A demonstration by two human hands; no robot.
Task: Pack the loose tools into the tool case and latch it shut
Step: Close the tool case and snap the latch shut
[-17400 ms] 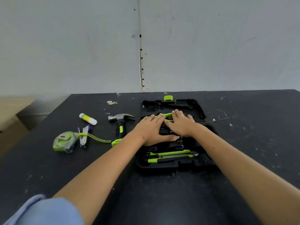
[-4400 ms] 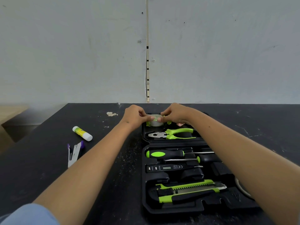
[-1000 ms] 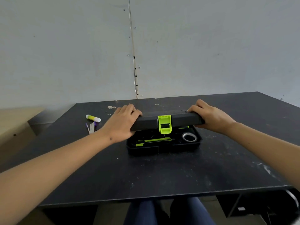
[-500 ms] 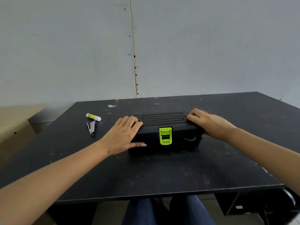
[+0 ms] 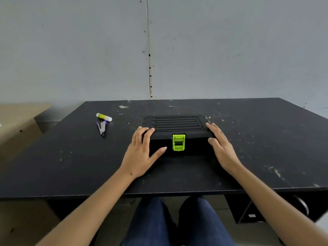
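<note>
The black tool case (image 5: 176,123) lies in the middle of the black table with its lid down, so the tools inside are hidden. Its lime-green latch (image 5: 178,142) hangs flat against the front wall. My left hand (image 5: 142,151) rests at the case's front left corner, fingers on the lid edge and thumb stretched along the front wall toward the latch. My right hand (image 5: 220,146) lies flat at the front right corner, fingers touching the lid's right edge. Neither hand grips anything.
A glue stick (image 5: 104,117) and a small purple stapler (image 5: 102,126) lie at the table's (image 5: 71,166) far left. A tan surface (image 5: 16,121) stands left of the table. My knees show under the near edge.
The lid came down from half-raised to fully closed over the last second. My hands slid from on top of the lid down to its front corners, and the latch now lies against the front.
</note>
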